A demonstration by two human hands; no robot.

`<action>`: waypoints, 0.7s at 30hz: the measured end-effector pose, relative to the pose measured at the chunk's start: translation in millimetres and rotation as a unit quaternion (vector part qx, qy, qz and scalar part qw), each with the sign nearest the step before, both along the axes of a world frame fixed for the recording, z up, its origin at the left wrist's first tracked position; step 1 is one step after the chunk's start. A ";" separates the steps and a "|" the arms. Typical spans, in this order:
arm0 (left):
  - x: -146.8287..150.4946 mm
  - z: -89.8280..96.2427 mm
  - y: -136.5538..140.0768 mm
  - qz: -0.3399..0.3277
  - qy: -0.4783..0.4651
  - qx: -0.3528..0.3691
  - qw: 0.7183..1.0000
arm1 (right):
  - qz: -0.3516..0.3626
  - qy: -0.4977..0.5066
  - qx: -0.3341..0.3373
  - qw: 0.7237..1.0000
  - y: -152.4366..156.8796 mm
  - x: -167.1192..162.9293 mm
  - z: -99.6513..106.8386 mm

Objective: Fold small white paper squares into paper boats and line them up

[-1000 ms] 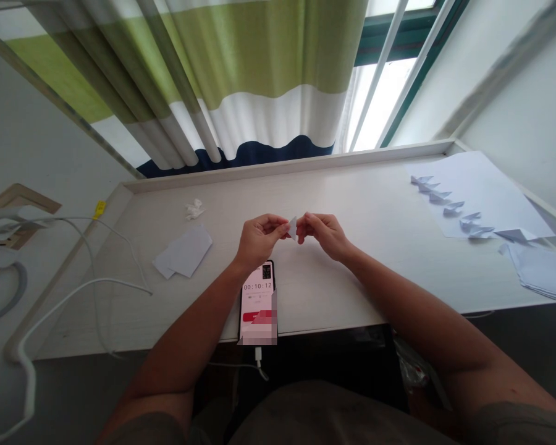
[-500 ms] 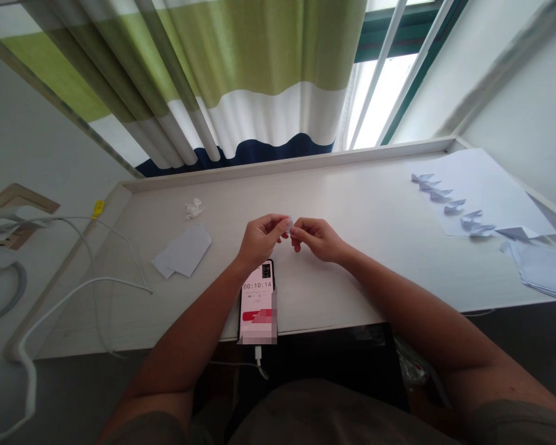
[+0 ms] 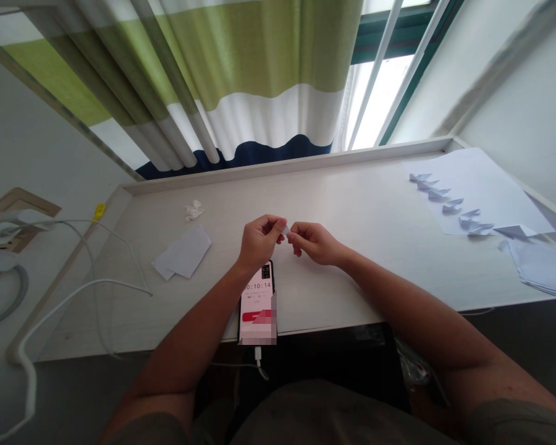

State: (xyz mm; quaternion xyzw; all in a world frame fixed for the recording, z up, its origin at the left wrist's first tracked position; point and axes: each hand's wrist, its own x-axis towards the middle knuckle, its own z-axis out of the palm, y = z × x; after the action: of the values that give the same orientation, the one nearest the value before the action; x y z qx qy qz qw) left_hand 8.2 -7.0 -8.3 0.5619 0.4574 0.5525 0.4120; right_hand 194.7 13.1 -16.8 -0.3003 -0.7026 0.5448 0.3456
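Above the middle of the white desk, my left hand [image 3: 260, 238] pinches a small folded piece of white paper [image 3: 285, 230] between thumb and fingers. My right hand [image 3: 315, 241] is closed too, its thumb and fingertips at the paper's right lower edge. Most of the paper is hidden by my fingers, so its exact shape cannot be made out. Just below my left wrist lies a phone [image 3: 257, 303] with a timer on its screen, partly covered by my forearm.
Several folded paper figures [image 3: 438, 194] stand in a slanting row on a large white sheet [image 3: 486, 179] at right, near a stack of paper [image 3: 544, 269]. Loose paper pieces [image 3: 192, 250] and a crumpled tissue [image 3: 194, 211] lie left. White cables [image 3: 97, 281] cross the left side.
The paper in my fingers has tilted and sits slightly lower. My right hand has shifted a little down and to the left; my left hand stays nearly in place.
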 end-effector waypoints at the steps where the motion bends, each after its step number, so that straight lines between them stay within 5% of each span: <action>1: -1.0 0.4 0.4 -0.017 -0.005 -0.011 1.000 | -0.006 -0.004 -0.001 1.000 -0.2 0.5 0.8; 6: -3.4 2.1 0.0 -0.092 -0.009 -0.057 0.994 | 0.011 -0.013 0.014 1.000 3.5 4.0 -1.3; 14: -5.7 2.2 2.0 -0.072 -0.031 -0.071 0.994 | -0.055 -0.032 0.114 0.991 7.8 6.7 -7.7; 21: -5.9 3.4 3.0 -0.078 -0.034 -0.074 0.994 | -0.113 0.014 0.092 0.989 7.1 3.7 -7.7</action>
State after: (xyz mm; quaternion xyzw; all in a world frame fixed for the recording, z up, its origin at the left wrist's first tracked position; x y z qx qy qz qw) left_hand 2.3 -4.1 -4.9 0.5449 0.4375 0.5017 0.5098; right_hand 198.4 20.2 -24.5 -0.3375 -0.7064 0.4391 0.4408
